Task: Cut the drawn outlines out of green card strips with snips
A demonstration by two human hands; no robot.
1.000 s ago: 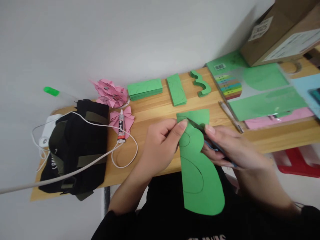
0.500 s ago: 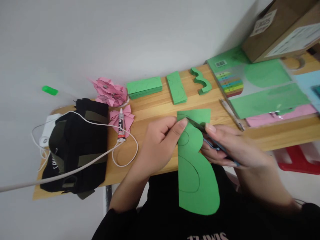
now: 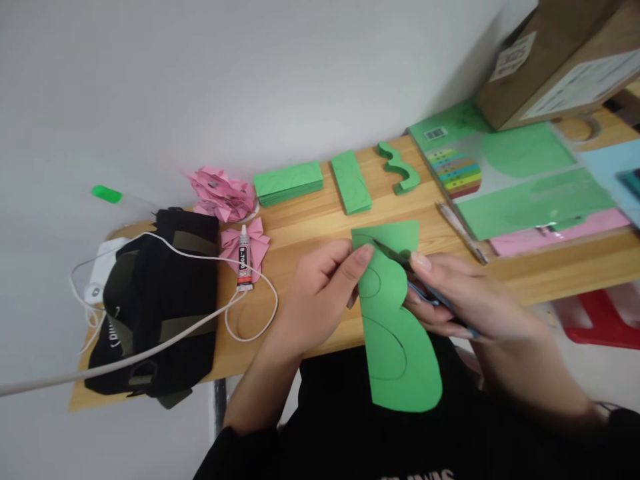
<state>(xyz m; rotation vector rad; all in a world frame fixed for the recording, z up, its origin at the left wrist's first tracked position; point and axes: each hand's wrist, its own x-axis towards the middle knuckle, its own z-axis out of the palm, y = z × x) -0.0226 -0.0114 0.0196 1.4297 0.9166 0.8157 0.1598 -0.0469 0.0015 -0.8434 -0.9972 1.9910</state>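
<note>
My left hand (image 3: 325, 290) pinches the upper left edge of a green sheet of paper (image 3: 400, 353), thumb on top. Curved pencil-like lines run across the sheet, and its right edge is cut into rounded lobes. In my right hand (image 3: 465, 293) is a pair of scissors (image 3: 393, 252) with dark blades and blue-grey handles. The blades lie at the paper near its top, just right of my left thumb. The sheet's lower part hangs over the table's front edge, before my black shirt. My right fingers partly hide the scissor handles.
On the wooden table (image 3: 300, 230) lie folded green paper stacks (image 3: 290, 183), a wavy green cut-out (image 3: 400, 170), pink paper flowers (image 3: 223, 193), a glue tube (image 3: 244, 260), a pen (image 3: 463, 233) and green paper packs (image 3: 535, 200). A black bag (image 3: 150, 313) with a white cable sits left; a cardboard box (image 3: 565, 67) stands back right.
The lower end of the green paper has swung slightly right and up. Both hands keep their hold, and the scissors stay at nearly the same spot on the sheet. The camera view has shifted a little.
</note>
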